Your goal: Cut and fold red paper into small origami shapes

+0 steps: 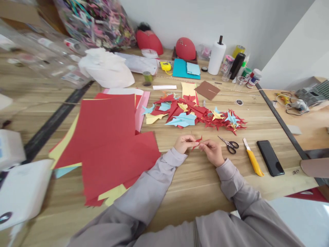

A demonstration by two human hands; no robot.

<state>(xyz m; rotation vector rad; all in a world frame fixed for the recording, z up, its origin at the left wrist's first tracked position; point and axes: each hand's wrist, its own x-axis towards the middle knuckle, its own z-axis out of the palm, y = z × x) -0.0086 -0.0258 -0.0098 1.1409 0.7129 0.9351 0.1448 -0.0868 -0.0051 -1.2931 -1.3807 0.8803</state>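
Observation:
A small folded piece of red paper (198, 140) with pointed ends is pinched between the fingertips of my left hand (185, 143). My right hand (212, 151) is closed at the paper's right side, thumb and forefinger pinching its edge. Just beyond both hands lies a long pile of folded paper pieces (203, 115), mostly red, with some light blue and yellow ones. Black-handled scissors (231, 146) rest a little to the right of my right hand. Large red paper sheets (113, 137) overlap near my left forearm.
A yellow utility knife (253, 159) and a black phone (270, 157) lie at the right. Farther back are a brown square (207, 90), teal paper (180, 70), a tape measure (165, 66), a white bottle (216, 59) and several jars. A white device (25, 192) stands at the left.

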